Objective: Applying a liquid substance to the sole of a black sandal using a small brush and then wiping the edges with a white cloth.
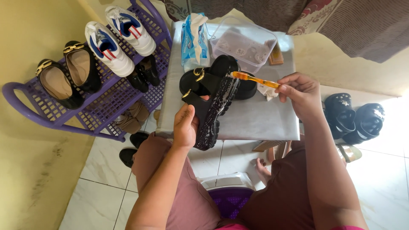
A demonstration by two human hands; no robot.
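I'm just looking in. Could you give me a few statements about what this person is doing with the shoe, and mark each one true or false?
1. The left hand holds a black sandal with its sole turned up. True.
2. The right hand holds a blue sponge. False: it holds an orange toothbrush.
3. The brush head touches the sandal's sole. True.
4. The white sneakers sit on the table. False: they are on the purple rack.
5. The clear plastic tub stands on the floor. False: it is on the table.
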